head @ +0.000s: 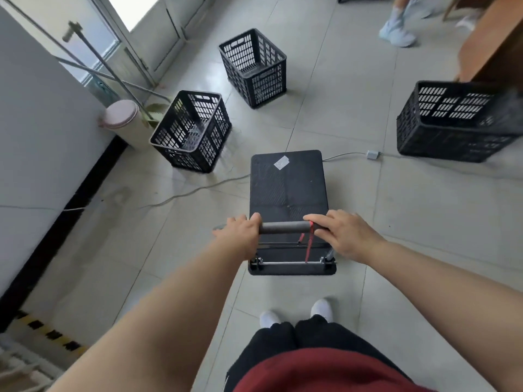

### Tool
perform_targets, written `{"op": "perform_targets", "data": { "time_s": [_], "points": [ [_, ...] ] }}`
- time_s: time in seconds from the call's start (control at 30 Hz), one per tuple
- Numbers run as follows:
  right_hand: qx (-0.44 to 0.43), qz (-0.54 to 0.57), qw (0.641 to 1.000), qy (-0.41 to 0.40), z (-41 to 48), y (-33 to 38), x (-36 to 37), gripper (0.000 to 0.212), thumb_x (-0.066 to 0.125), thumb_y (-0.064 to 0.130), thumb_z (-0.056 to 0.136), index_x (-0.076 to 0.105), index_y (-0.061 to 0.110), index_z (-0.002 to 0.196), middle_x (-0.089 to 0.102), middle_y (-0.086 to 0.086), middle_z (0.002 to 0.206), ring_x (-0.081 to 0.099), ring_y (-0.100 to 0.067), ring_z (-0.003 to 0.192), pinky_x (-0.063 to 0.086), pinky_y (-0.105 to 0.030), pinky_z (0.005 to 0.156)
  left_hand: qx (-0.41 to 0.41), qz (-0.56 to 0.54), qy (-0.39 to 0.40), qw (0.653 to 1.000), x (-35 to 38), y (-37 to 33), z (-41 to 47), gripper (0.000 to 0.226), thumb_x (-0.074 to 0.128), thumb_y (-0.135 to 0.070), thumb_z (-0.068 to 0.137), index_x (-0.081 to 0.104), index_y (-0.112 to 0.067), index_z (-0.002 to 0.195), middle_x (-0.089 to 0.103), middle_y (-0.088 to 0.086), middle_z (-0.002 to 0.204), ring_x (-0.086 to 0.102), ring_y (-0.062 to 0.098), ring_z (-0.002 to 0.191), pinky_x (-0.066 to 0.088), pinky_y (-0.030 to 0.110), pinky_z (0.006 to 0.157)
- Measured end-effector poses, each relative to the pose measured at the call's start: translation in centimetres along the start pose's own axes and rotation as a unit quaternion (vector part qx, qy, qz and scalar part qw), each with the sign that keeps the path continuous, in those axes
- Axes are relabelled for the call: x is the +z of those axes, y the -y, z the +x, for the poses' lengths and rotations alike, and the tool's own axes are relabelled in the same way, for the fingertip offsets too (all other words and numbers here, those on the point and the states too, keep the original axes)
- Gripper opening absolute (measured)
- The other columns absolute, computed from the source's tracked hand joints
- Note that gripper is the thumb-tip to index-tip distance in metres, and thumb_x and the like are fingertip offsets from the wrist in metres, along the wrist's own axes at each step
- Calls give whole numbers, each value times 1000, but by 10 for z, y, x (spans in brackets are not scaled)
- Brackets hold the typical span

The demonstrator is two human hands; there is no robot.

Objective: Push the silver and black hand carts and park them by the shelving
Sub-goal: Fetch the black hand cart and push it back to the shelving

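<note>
A black hand cart (288, 190) with a flat platform stands on the tiled floor straight in front of me. A white sticker sits near its far edge. Its dark padded handle bar (284, 227) runs across at the near end, with a red strap hanging from it. My left hand (240, 234) is wrapped around the bar's left end. My right hand (342, 233) grips the bar's right end. No shelving and no silver cart are in view.
Three black slotted crates stand on the floor: one at left (192, 131), one further ahead (253, 66), one at right (455, 123). A grey cable (198, 190) and a white adapter (371, 154) lie across the floor beyond the cart. A pink bin (124, 117) stands by the wall. Another person's feet (397, 31) are at top right.
</note>
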State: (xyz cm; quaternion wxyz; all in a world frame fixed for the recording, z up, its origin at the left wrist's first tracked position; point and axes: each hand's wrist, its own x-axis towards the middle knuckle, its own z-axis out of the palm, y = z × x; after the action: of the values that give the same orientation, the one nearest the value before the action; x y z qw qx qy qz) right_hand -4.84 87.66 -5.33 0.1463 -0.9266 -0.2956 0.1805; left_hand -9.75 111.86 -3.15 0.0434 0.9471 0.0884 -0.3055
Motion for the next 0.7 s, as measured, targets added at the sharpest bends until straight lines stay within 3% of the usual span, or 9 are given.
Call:
{"op": "perform_targets", "data": {
  "time_s": [0.2,0.43,0.57,0.7],
  "points": [
    [34,-5,999,-7,8,21,6,41,37,41,98,38,40,139,55,0,101,50,-23,103,38,-36,93,15,20,7,1000,-8,19,6,21,46,-18,95,37,-26,112,48,2,115,41,27,109,44,53,89],
    [103,10,994,-28,0,50,20,40,37,40,98,39,41,137,53,1,95,51,-22,98,36,-34,91,100,72,20,992,-17,43,13,23,48,-16,96,35,-25,113,49,3,115,44,27,108,47,51,84],
    [180,40,980,-75,-17,95,45,41,37,40,97,39,41,138,45,6,88,50,-20,97,34,-33,88,166,124,-3,978,-19,68,16,28,51,-16,95,35,-25,116,49,3,115,43,26,110,43,45,76],
    [278,84,951,-108,-29,145,67,40,37,40,97,39,43,138,52,3,95,50,-21,102,35,-35,89,232,181,-12,956,-27,83,19,27,51,-19,96,35,-24,118,50,4,118,42,27,112,46,50,83]
  ]
}}
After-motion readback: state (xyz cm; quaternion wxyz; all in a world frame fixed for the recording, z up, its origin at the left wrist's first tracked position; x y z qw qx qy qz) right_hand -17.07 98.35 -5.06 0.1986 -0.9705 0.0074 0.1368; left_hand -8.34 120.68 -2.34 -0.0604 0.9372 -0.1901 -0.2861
